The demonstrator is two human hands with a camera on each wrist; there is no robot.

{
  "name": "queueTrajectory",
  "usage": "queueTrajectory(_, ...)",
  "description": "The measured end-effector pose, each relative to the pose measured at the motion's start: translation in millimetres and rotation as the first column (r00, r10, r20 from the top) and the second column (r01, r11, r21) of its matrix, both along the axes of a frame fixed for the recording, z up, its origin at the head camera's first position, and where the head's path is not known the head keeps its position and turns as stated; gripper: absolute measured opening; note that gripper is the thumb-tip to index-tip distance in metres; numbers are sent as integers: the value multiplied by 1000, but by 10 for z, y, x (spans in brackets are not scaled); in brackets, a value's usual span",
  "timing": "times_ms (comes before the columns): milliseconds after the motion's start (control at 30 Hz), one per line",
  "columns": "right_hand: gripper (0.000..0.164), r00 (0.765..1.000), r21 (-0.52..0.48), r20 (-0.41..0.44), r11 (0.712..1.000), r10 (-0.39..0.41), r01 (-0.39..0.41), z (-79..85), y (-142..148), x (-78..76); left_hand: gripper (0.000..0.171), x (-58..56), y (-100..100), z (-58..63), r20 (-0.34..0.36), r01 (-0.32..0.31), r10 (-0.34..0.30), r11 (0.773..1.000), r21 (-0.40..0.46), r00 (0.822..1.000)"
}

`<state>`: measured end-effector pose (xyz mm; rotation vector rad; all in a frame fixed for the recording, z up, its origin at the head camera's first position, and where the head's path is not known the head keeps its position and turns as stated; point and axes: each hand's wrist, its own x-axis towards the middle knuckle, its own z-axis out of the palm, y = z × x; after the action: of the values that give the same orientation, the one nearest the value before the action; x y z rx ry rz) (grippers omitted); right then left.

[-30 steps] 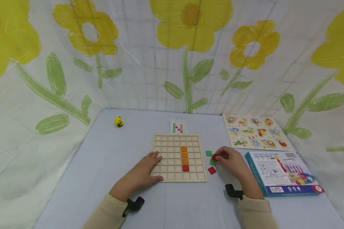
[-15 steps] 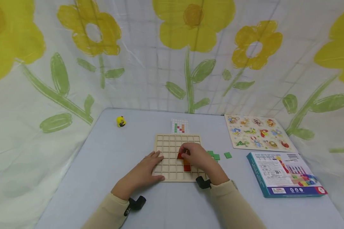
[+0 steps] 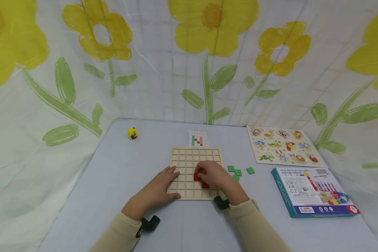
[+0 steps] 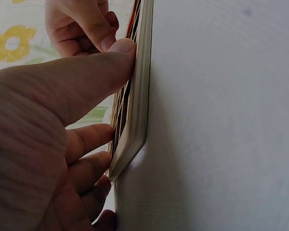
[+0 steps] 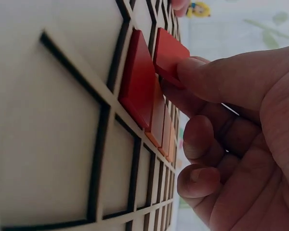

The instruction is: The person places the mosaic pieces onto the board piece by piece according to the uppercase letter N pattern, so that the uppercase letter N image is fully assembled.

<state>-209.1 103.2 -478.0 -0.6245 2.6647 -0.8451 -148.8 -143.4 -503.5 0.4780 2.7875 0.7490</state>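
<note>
My right hand (image 3: 215, 177) is over the wooden grid board (image 3: 186, 192), pinching a red square tile (image 5: 171, 54) between thumb and fingers. It is tilted close over a cell to the left of the coloured column. In that column another red tile (image 5: 138, 82) lies in the nearest cell, with orange tiles (image 5: 158, 118) behind it, mostly covered by the hand in the head view. My left hand (image 3: 157, 189) rests on the board's left edge with fingers spread; its thumb (image 4: 123, 48) lies along the front rim.
Several green tiles (image 3: 237, 172) lie just right of the board. A pattern card (image 3: 198, 139) stands behind it. Farther right are an insect puzzle board (image 3: 281, 145) and a boxed toy set (image 3: 313, 192). A small yellow toy (image 3: 132, 133) sits at the back left.
My right hand has gone left from the loose tiles onto the board with the red tile, then slightly lower. The loose red tile beside the board is gone from there. My left hand stays put.
</note>
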Motion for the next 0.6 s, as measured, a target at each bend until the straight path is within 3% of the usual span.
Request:
queueTrajectory(167,10,999,18,-35,1000,26,-26,-11,-11,22,81,5,5,11,-4,-1,1,1000,3,1000)
queueTrajectory(333,9,988,99,-125,992,93,-81,-32,-30,8,81,10,5,25,6,-5,5,1000,3,1000)
queueTrajectory(600,12,972,141,-208,987,106,-78,-41,-39,41,82,15,5,32,10,-4,4,1000,1,1000)
